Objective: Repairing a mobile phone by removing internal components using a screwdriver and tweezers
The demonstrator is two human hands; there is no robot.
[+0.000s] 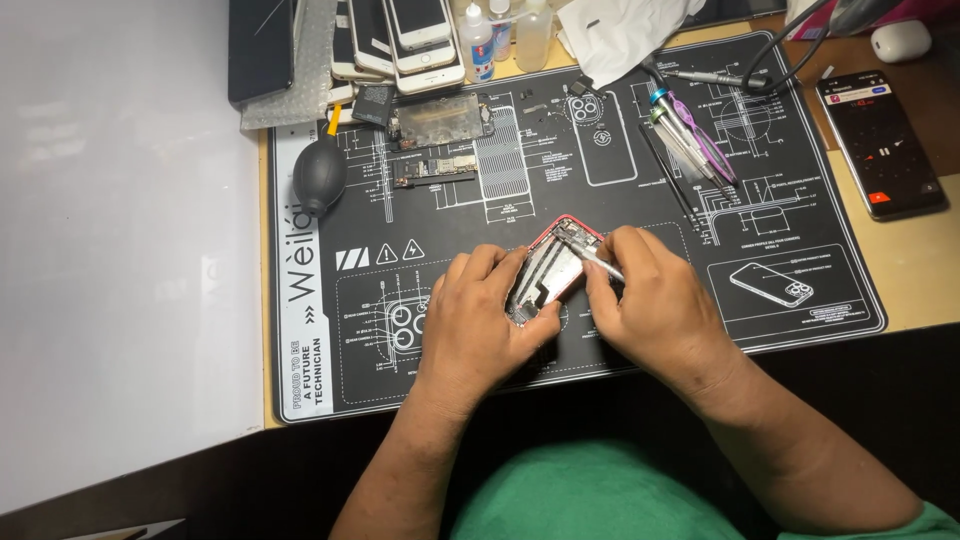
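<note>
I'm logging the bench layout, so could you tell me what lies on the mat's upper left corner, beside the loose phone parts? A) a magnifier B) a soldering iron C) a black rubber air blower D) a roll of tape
C: a black bulb-shaped air blower with an orange nozzle lies on the black work mat.

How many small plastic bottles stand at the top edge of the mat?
3: a red-capped dropper bottle, a narrow bottle right of it, then a larger clear bottle. Others may be hidden.
</note>
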